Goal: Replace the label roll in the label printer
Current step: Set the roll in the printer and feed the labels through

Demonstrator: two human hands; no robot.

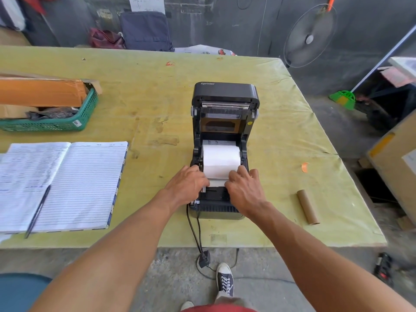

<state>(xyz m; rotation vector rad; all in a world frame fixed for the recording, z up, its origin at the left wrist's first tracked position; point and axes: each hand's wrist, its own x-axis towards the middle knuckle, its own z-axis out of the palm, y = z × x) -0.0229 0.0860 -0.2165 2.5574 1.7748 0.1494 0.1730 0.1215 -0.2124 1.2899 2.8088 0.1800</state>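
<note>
The head view looks down on a yellow-green table (157, 91) where a black label printer (222, 206) stands with its lid (225, 91) swung up and back, the inside open to view. A white label roll (221, 155) sits in the printer's bay between the two side guides, and its loose paper end runs forward toward the person. The left hand (188, 184) rests on the printer's left side with its fingers bent down at the left edge of the paper; the right hand (245, 188) mirrors it on the right side, fingers curled over the paper's right edge. Both hands touch the paper strip where it leaves the roll, but the fingertips are hidden under the knuckles, so whether either hand pinches the paper or only presses on it cannot be told. An empty brown cardboard core (308, 207) lies on the table to the right of the printer, well apart from it. Two black cables (193, 230) trail from the printer's near left corner over the table edge. To the left lies an open lined notebook (74, 183) with a pen (37, 212) on it, and behind that a green basket (67, 124) holding cardboard. A small orange scrap (305, 167) lies right of the printer
</note>
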